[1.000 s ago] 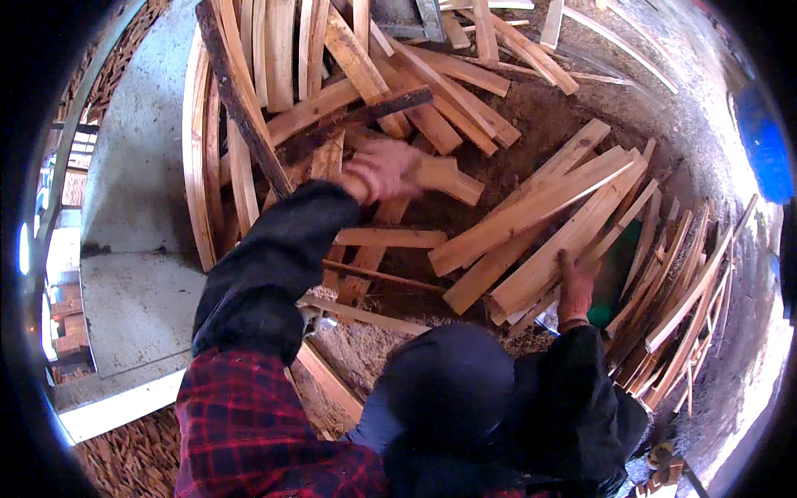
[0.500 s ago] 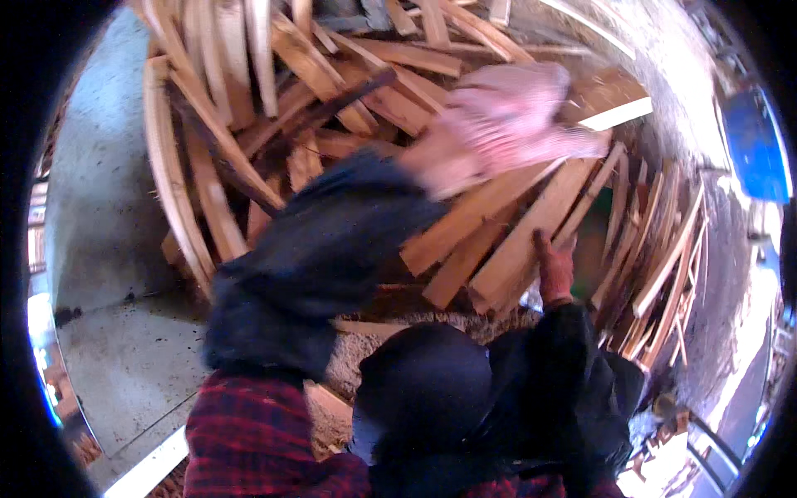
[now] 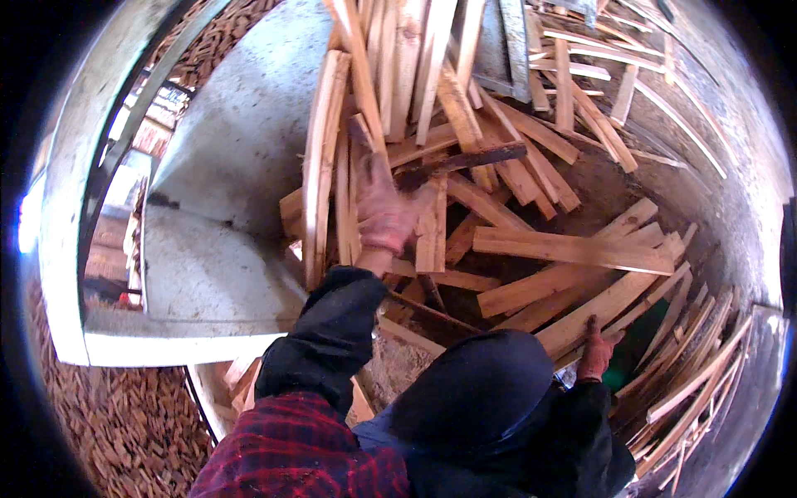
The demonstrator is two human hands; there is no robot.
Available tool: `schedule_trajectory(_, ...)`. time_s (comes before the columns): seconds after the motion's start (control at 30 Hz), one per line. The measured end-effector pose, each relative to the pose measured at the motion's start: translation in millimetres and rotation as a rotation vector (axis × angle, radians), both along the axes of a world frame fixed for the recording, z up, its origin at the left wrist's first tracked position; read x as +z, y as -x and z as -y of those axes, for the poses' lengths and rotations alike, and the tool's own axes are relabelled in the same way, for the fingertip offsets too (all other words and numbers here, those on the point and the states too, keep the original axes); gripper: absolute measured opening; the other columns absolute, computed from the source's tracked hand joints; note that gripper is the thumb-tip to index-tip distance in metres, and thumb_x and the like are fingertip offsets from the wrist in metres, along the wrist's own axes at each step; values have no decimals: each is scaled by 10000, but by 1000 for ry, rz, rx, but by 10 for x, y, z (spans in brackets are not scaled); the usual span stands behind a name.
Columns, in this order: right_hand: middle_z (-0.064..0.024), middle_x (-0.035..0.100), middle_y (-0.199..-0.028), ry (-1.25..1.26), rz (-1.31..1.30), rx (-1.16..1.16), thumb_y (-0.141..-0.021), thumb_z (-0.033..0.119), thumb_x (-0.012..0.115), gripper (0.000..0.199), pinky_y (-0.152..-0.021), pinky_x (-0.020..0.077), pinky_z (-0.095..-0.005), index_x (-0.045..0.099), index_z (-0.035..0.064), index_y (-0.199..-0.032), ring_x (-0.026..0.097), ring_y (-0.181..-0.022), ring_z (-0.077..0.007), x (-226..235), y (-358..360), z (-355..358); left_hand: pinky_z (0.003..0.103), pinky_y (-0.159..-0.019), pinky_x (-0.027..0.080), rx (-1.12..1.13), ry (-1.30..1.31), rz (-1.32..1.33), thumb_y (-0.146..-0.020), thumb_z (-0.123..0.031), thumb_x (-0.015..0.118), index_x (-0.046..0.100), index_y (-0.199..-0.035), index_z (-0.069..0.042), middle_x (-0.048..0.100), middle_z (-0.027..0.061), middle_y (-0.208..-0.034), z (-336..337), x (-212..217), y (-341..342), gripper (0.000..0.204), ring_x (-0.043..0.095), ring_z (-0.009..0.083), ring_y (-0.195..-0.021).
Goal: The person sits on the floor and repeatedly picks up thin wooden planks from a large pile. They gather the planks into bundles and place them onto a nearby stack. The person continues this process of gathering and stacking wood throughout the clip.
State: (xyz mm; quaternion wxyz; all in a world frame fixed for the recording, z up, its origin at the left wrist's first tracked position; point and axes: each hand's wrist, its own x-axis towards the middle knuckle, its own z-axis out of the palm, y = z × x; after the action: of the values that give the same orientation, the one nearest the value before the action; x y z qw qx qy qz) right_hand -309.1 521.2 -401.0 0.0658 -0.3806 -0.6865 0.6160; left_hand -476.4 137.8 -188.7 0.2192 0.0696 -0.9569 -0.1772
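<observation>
left hand: reaching over a dark-ended stick among the leaning boards; spreading, with thumb well apart from fingers, pinching nothing that shows.
right hand: resting against the near edge of the stack of planks; hiding the palm side, so not showing whether gripping or only propping: cannot tell.
crosswise plank: lying askew atop the stack of planks, jutting leftward over the pile of loose wood; possibly slipping off, from resting aslant and touching neither hand.
stack of planks: slanting beside the right hand; possibly fanning apart, from lying unevenly.
leaning boards: crowding together near a metal panel; possibly toppling onto the left hand, if being tugged or knocked.
left hand, versus half a second ago: reaching leftward now, instead of crossing above the stack of planks.
crosswise plank, versus then: lying on top now, probably after jutting beyond the left hand.
right hand, versus then: staying at the same edge.
</observation>
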Motion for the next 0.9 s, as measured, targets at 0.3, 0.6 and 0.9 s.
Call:
schedule_trajectory(0.3, -184, 418, -1430, 57, -93, -36, -835, 356, 749, 936, -1088, 331, -373, 203, -43, -1483, 441, -1267, -294, 112, 9, -67, 452, -1015, 443, 188, 261, 308, -736, -520, 743, 496, -1363, -106, 475, 209, -1377, 40, 241, -158, 791, 509, 384, -1218)
schedule_trajectory(0.6, -147, 620, -1211, -165, 383, 89, -806, 437, 750, 661, -918, 456, -370, 589, -35, -1239, 594, -1010, -276, -509, -20, -415, 444, -735, 547, -25, 65, 198, -833, -337, 659, 576, -1130, -28, 671, 158, -906, 1765, -213, 528, 437, 647, 305, -789)
schedule_trajectory(0.9, -298, 503, -1327, -178, 373, 32, -700, 570, 757, 1055, -1043, 385, -412, 307, -83, -1397, 490, -1249, -397, 190, 95, -134, 374, -855, 517, -428, -326, 310, -746, -243, 771, 503, -1282, 24, 658, 153, -1087, -248, 1030, 200, 656, 649, 277, -944)
